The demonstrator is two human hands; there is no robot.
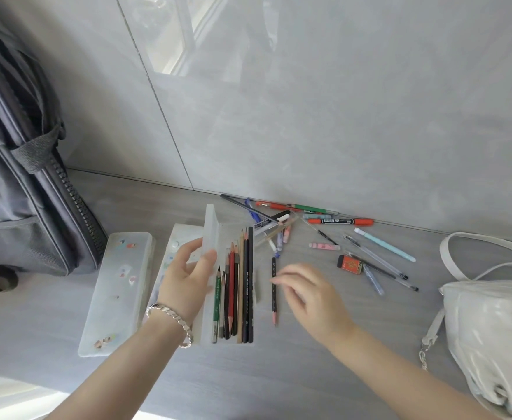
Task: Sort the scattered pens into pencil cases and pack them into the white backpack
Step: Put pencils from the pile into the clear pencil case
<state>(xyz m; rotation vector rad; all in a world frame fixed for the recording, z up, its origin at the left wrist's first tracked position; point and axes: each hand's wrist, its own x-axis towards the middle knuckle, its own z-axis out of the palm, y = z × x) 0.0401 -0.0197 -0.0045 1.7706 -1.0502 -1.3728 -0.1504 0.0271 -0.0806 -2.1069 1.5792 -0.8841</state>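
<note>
Table (248,383) runs along a wall (339,116). Far left, I see a backpack (21,177) standing against that wall. Just right of it lies a closed pencil case (118,292), and beside that an open pencil case (227,234), its lid (210,228) raised between the two. Pencils (242,286) lie side by side in the open tray. Left hand (185,280) grips the lid. One lone pencil (274,301) lies just right of the tray, with the right hand (312,295) beside it. Scattered pens (309,221) lie behind, near the wall, with an eraser (350,264) among them. At far right sits a small bag (491,328).
</note>
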